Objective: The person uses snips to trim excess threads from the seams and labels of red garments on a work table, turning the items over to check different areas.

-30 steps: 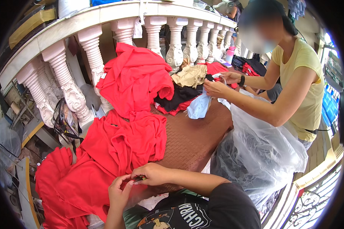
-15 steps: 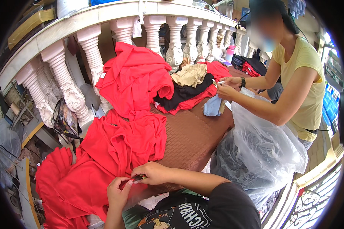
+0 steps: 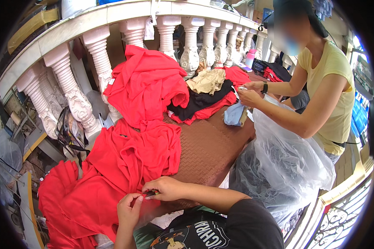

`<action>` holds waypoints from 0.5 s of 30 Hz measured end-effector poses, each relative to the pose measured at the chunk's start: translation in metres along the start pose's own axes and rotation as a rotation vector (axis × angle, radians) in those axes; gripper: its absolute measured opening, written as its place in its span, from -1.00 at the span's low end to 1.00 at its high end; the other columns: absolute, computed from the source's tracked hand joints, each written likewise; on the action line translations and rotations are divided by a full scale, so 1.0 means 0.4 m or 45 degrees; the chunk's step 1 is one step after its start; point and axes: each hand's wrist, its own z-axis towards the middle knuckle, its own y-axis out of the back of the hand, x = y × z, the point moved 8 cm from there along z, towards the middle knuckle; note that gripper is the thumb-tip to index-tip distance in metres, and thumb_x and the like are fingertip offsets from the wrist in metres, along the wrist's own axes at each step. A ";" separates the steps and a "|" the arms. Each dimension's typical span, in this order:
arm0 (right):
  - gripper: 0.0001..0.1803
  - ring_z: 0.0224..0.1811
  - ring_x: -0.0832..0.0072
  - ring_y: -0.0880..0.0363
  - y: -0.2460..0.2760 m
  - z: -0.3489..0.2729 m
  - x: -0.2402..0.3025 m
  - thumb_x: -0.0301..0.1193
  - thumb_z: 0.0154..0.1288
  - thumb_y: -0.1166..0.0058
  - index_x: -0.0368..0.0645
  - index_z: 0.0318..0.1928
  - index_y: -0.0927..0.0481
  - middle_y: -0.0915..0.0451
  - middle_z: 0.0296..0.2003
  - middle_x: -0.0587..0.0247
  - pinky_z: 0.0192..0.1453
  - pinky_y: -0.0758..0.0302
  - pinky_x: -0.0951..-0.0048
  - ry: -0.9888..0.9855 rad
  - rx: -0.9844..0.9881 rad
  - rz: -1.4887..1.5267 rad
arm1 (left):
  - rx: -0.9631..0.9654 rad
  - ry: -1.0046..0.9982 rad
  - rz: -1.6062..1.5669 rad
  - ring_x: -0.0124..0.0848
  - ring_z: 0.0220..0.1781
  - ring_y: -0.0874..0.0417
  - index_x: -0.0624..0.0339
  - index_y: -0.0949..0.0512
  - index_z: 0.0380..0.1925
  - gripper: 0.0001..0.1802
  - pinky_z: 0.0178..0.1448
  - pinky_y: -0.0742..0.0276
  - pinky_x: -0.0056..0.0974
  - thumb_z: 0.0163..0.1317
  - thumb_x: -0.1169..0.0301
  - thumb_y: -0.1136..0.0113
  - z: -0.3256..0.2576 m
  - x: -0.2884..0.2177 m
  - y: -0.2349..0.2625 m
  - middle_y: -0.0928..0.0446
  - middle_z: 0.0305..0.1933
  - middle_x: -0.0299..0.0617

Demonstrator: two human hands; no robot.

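Note:
My left hand (image 3: 129, 211) pinches the edge of a red garment (image 3: 87, 205) between thumb and forefinger. Close beside it, my right hand (image 3: 167, 188) is closed around small thread snips (image 3: 151, 193), dark with a bit of yellow-green; the fingers hide most of them. Their dark end points at the pinched red cloth. The garment spreads leftward from my hands in loose folds and drapes over the near side. Beyond it rises a big heap of red garments (image 3: 147, 89).
Across the brown padded surface (image 3: 203, 145), a co-worker in a yellow shirt (image 3: 328, 89) handles light-blue cloth (image 3: 233, 115). A large clear plastic bag (image 3: 282, 166) bulges at right. Black cloth (image 3: 203, 101) and tan cloth (image 3: 207, 81) lie by the white balustrade (image 3: 99, 54).
My left hand has shifted very slightly at the cloth; my right hand stays in place with the snips. The co-worker's hands and the light-blue cloth have moved slightly right.

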 end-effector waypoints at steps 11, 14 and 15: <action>-0.74 -0.33 0.11 -0.64 0.036 0.001 -0.018 -0.26 0.22 -0.20 -0.13 -0.16 -0.58 -0.63 -0.38 0.08 -0.25 -0.53 0.18 -0.051 -0.064 -0.044 | 0.145 -0.142 0.319 -0.18 -0.30 -0.63 0.22 -0.63 -0.39 -0.81 -0.04 -0.47 -0.21 0.13 0.32 -0.32 0.023 -0.017 0.006 -0.62 -0.43 -0.11; -0.78 -0.34 0.10 -0.61 0.183 -0.009 0.054 -0.37 0.12 -0.26 -0.13 -0.22 -0.56 -0.59 -0.40 0.09 -0.33 -0.51 0.23 0.091 -0.412 -0.211 | 0.044 -0.479 0.504 -0.18 -0.34 -0.60 0.17 -0.63 -0.45 -0.78 -0.04 -0.41 -0.16 0.04 0.25 -0.38 0.055 -0.124 0.056 -0.60 -0.47 -0.16; -0.77 -0.34 0.10 -0.61 0.207 -0.017 0.089 -0.37 0.12 -0.26 -0.13 -0.22 -0.56 -0.60 -0.39 0.11 -0.32 -0.51 0.23 0.103 -0.399 -0.194 | 0.040 -0.498 0.482 -0.23 -0.34 -0.60 0.14 -0.63 -0.46 -0.78 -0.02 -0.39 -0.14 0.01 0.24 -0.40 0.057 -0.170 0.074 -0.60 -0.47 -0.22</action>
